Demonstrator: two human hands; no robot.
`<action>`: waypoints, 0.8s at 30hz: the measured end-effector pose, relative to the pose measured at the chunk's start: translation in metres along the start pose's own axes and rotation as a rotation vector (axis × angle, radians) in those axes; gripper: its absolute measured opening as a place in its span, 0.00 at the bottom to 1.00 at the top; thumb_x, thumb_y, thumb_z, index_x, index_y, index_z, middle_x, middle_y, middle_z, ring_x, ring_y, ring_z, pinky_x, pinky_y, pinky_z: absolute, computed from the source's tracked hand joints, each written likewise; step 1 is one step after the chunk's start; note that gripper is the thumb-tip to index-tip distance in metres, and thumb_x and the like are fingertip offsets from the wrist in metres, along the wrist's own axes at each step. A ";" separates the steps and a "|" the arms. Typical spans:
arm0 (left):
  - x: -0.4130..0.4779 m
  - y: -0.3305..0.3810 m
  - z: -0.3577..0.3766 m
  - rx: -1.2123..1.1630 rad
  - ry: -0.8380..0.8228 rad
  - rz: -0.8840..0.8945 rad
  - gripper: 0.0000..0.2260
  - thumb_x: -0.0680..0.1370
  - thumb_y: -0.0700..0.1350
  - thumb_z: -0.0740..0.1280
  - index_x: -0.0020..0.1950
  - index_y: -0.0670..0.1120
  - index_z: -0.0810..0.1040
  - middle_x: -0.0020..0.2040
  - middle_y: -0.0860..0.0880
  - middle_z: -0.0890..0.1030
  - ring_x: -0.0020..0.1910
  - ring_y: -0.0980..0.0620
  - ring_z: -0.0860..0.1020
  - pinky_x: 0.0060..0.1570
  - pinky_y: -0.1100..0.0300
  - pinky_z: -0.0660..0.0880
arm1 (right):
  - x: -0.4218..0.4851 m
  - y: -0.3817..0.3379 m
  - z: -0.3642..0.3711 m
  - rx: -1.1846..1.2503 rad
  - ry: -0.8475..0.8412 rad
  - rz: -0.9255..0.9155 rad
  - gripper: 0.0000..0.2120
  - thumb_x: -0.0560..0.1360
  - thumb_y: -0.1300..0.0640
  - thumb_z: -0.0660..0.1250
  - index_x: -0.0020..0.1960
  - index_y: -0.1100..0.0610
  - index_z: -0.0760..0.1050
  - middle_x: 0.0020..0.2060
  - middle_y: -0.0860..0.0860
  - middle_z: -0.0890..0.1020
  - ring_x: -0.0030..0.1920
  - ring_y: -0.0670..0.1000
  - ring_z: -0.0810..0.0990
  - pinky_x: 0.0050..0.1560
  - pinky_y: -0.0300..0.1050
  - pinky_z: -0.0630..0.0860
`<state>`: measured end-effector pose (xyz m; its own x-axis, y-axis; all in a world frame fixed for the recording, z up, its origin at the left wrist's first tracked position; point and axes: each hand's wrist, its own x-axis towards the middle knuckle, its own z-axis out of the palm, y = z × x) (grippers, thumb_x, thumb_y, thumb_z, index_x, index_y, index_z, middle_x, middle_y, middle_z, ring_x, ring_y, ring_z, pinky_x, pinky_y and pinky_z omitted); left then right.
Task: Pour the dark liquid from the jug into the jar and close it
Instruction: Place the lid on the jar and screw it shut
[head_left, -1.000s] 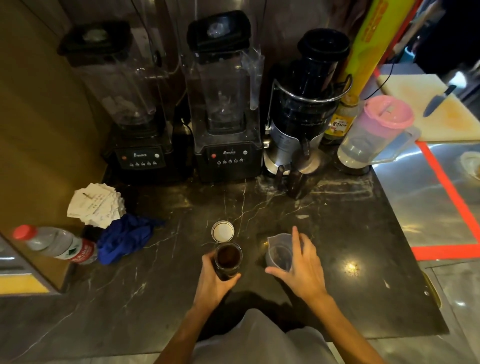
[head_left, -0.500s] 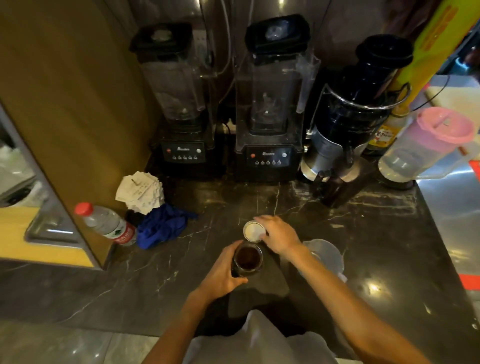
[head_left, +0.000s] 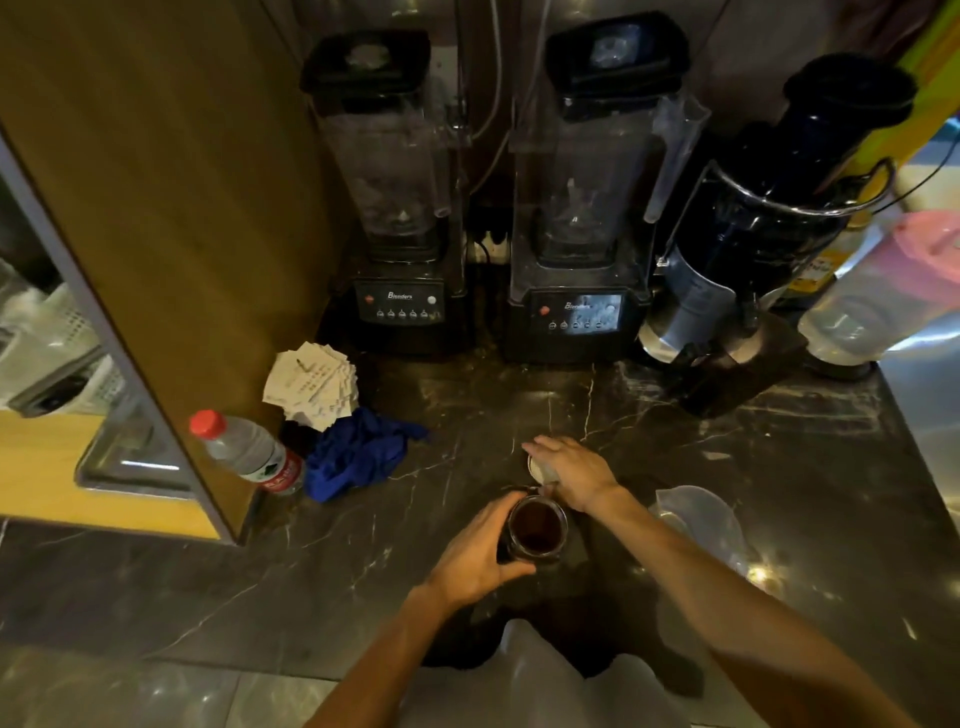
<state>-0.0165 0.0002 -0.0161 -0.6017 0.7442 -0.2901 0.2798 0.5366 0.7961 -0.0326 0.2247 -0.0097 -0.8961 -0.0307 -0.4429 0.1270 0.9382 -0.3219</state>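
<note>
Dark marble counter (head_left: 363, 561) fills most of the frame. Two blenders (head_left: 395, 208) stand at upper centre, w/ a dark juicer (head_left: 769, 218) at upper right.

Jug (head_left: 696, 519), clear plastic, sits right of centre and looks empty, so prob light and easy to knock. Nobody holds it; the right forearm crosses just in front of it.

Left hand (head_left: 478, 556) is wrapped round the jar (head_left: 535, 530) at lower centre, fingers closed on the left wall, pinning it to the counter. Jar is open-topped, dark liquid near the brim. Looks like glass: rigid, breakable, heavy now it's full, maybe wet and slippery on the outside. Best held low on the body as it is now, kept dead upright, since any tilt spills.

Right hand (head_left: 571, 473) is just above the jar in frame, curled down over the lid (head_left: 540, 467), fingers closing on its rim; can't tell if it's lifted off the counter yet. Lid is small, pale, flat, light and stiff: take it by the edge, set it square on the mouth, then twist. Pouring looks done; only closing remains.
</note>
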 end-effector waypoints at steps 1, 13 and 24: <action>0.000 -0.001 0.000 0.009 0.005 -0.005 0.42 0.71 0.57 0.75 0.76 0.64 0.50 0.77 0.55 0.63 0.74 0.61 0.61 0.74 0.62 0.59 | -0.005 0.001 -0.004 0.165 0.065 0.047 0.36 0.76 0.53 0.73 0.78 0.47 0.60 0.76 0.49 0.64 0.75 0.54 0.63 0.72 0.54 0.66; 0.006 0.003 -0.004 0.014 -0.048 -0.066 0.44 0.68 0.53 0.78 0.75 0.62 0.53 0.76 0.54 0.66 0.75 0.53 0.64 0.75 0.46 0.64 | -0.109 -0.019 0.029 2.035 0.262 0.364 0.29 0.75 0.45 0.70 0.70 0.60 0.70 0.63 0.58 0.81 0.64 0.55 0.79 0.69 0.54 0.71; 0.003 0.008 -0.012 0.062 -0.068 -0.015 0.43 0.69 0.52 0.77 0.77 0.56 0.55 0.74 0.51 0.66 0.72 0.51 0.68 0.72 0.44 0.68 | -0.122 -0.038 0.027 0.957 0.285 0.027 0.25 0.70 0.54 0.79 0.61 0.48 0.71 0.64 0.41 0.76 0.62 0.40 0.77 0.59 0.38 0.76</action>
<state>-0.0251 0.0018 -0.0039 -0.5544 0.7601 -0.3390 0.3185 0.5701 0.7573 0.0833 0.1837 0.0343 -0.9403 0.1882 -0.2835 0.3261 0.2604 -0.9088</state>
